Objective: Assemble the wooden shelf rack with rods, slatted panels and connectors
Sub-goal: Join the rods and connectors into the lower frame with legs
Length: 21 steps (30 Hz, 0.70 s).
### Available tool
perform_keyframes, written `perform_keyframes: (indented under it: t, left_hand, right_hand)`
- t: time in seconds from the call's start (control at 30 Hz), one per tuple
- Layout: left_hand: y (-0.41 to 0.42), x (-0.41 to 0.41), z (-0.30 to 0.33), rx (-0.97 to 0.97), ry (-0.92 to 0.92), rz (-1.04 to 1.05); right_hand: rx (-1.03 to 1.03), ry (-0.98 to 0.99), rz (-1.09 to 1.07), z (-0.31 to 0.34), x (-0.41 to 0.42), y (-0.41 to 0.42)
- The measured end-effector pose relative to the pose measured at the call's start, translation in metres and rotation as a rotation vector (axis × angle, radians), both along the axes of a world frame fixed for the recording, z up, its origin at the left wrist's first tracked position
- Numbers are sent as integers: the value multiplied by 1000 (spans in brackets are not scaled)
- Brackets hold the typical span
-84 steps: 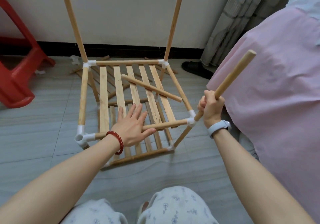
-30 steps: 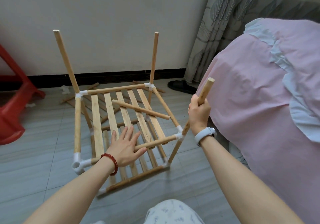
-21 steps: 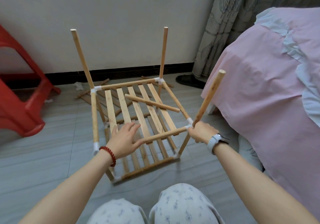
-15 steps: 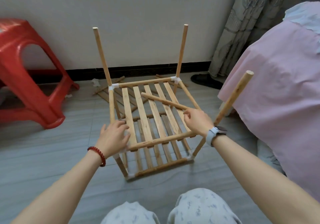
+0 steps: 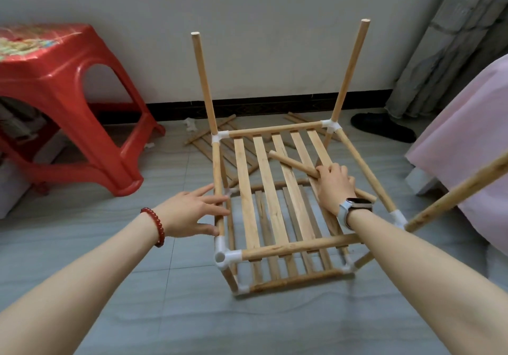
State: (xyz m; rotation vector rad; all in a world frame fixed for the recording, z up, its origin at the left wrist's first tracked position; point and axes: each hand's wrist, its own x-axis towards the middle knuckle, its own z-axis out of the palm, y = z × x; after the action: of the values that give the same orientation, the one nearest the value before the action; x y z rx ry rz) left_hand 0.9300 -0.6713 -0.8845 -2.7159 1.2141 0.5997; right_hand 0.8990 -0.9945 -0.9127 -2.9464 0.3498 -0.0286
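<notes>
The part-built wooden rack [image 5: 275,198] stands on the floor, its slatted panel framed by rods in white connectors. Two rods rise from the far corners and a third rod [image 5: 453,198] slants up from the near right connector [image 5: 398,217]. The near left connector [image 5: 224,255] has an empty socket on top. A loose rod [image 5: 291,165] lies across the slats. My right hand [image 5: 334,187] curls round that loose rod near its middle. With fingers spread straight, my left hand [image 5: 192,211] touches the rack's left side rod [image 5: 217,167].
A red plastic stool [image 5: 68,101] stands at the left. Spare slats and rods [image 5: 217,140] lie on the floor behind the rack near the wall. A pink bedcover [image 5: 467,140] hangs at the right, with a dark slipper [image 5: 382,127] beside the curtain.
My right hand let go of the slanted corner rod and moved onto the loose rod on the slats. My left hand slid from the panel to the left side rod. The view shifted left.
</notes>
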Motion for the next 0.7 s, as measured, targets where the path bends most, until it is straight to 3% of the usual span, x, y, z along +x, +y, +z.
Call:
perform_keyframes:
  t: [0.2, 0.4, 0.53, 0.7]
  left_hand:
    - [-12, -12, -4, -9, -104, -60]
    - [-70, -61, -12, -130, -109, -83]
    - [-132, -89, -23, -195, -107, -123]
    - [-197, -111, -29, -311, -299, -218]
  right_hand:
    - [229, -259, 39, 23, -20, 1]
    - [712, -366, 17, 61, -56, -12]
    - [898, -448, 0, 81, -90, -31]
    - [1050, -597, -14, 92, -129, -58]
